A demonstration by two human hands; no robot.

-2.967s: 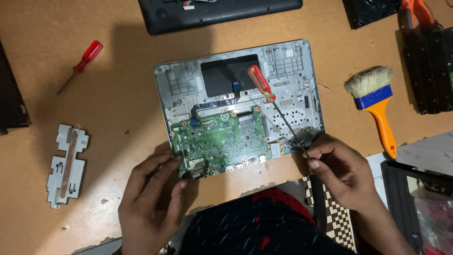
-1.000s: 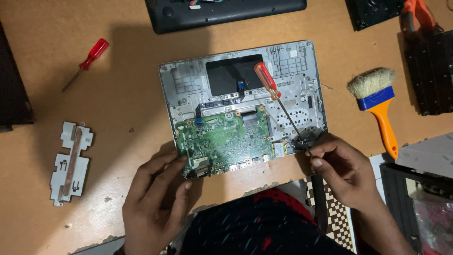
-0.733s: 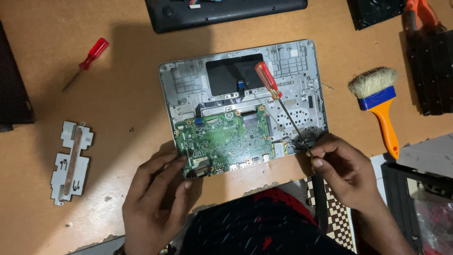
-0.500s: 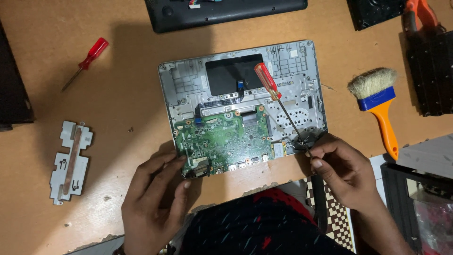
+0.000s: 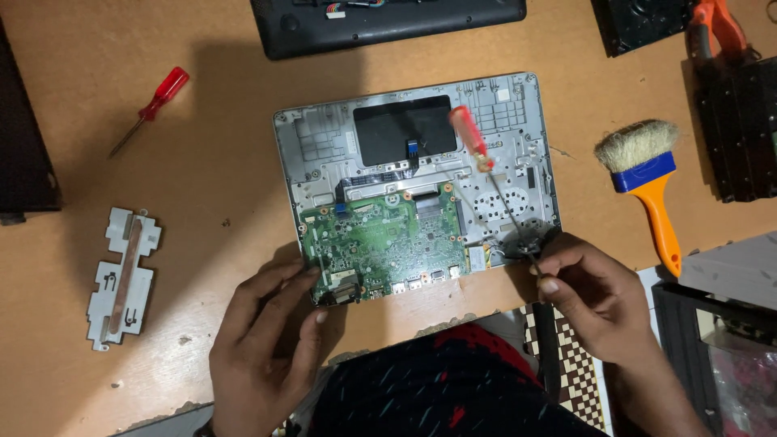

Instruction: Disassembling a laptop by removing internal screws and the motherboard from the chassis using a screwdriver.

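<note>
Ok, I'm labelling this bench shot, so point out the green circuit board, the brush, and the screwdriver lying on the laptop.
green circuit board (image 5: 380, 239): head view, middle of the board.
brush (image 5: 660, 214): head view, orange handle.
screwdriver on the laptop (image 5: 469, 137): head view, red handle.

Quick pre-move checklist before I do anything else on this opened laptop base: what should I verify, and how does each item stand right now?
1. Left hand steadying the laptop base at its near corner: ok.
2. Right hand at the near-right corner, fingers pinching the screwdriver on the base near its tip: ok.
3. Tip seated in a screw: cannot tell, fingers hide it.
4. Green circuit board lying flat in the base: ok.
5. Spare red screwdriver, brush and metal bracket lying apart from the base: ok.
</note>
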